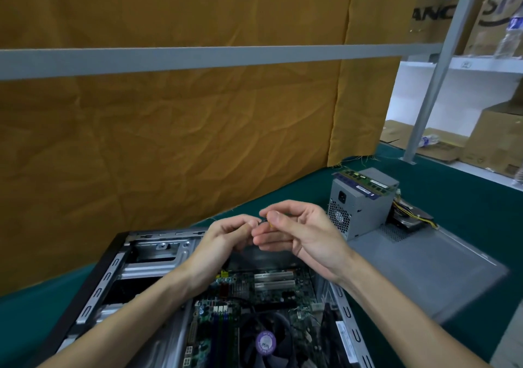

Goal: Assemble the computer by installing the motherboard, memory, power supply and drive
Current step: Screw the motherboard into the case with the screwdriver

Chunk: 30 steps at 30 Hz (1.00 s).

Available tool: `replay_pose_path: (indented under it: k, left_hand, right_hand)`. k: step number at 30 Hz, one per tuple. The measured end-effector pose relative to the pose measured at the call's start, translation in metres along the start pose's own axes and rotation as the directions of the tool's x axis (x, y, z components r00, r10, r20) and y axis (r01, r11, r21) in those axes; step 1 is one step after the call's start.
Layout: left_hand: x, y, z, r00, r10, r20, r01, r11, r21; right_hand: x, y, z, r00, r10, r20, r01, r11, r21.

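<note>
board [254,291] seated in open case [119,271] | both hands raised above it, fingertips meeting | left [223,243] and right [300,232] pinch a tiny part – too small to name | sticks [365,183] lie atop PSU [359,206] – drive [410,217] behind

Pretty evenly lit, soft indoor light, no harsh glare anywhere. Brightest at the white shelving [464,90] top right, close to blown out. Only faint shadows under the left hand [226,243] and right hand [300,232], darker down inside the computer case [93,288]. Heavy wide-angle bend: the grey rail [198,59] curves, edges stretch. Soft overall, motion smear on the side panel [441,277] lower right, cardboard boxes [498,138] mushy, fingertips slightly blurred.
</note>
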<state>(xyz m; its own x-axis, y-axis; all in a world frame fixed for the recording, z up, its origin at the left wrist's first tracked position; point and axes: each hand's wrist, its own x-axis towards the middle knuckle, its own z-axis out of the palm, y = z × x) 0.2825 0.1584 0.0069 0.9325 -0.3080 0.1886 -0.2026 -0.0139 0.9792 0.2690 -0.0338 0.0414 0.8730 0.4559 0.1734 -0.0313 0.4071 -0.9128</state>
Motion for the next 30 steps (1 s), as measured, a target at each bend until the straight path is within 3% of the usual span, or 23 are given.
replay_pose_path:
  k: [6, 12, 14, 17, 20, 26, 28, 30]
  left_hand:
    - [-0.004, 0.021, 0.010, 0.974, 0.198, -0.107, -0.174, 0.963, 0.205]
    - [-0.008, 0.031, 0.027, 0.983, 0.141, -0.118, -0.143, 0.990, -0.008]
    - [-0.008, 0.028, 0.026, 0.989, 0.086, -0.118, -0.100, 0.988, -0.115]
    - [-0.005, 0.024, 0.016, 0.998, 0.005, 0.061, 0.013, 0.957, -0.290]
    - [-0.006, 0.023, 0.010, 0.961, 0.019, 0.277, 0.071, 0.948, -0.311]
    - [-0.001, 0.012, 0.010, 0.906, 0.003, 0.423, 0.119, 0.958, -0.261]
    - [-0.001, 0.011, 0.010, 0.901, -0.043, 0.432, 0.186, 0.937, -0.295]
    - [-0.001, 0.008, 0.011, 0.910, -0.123, 0.397, 0.253, 0.922, -0.293]
  right_hand:
    - [0.006, 0.000, -0.003, 0.986, -0.091, -0.140, 0.076, 0.991, -0.107]
    - [0.007, 0.012, 0.002, 0.949, -0.263, -0.175, 0.200, 0.930, -0.309]
    - [0.005, 0.012, 0.004, 0.954, -0.261, -0.150, 0.212, 0.936, -0.282]
    - [0.001, 0.005, 0.004, 0.983, -0.182, -0.018, 0.176, 0.968, -0.177]
    - [-0.001, 0.001, 0.002, 0.987, -0.156, 0.029, 0.159, 0.964, -0.215]
    - [-0.003, 0.000, -0.008, 0.997, 0.077, 0.002, -0.077, 0.991, -0.107]
    - [0.000, 0.000, -0.014, 0.995, 0.027, -0.092, -0.047, 0.976, -0.214]
    - [0.007, 0.000, -0.027, 0.960, -0.146, -0.241, 0.042, 0.919, -0.391]
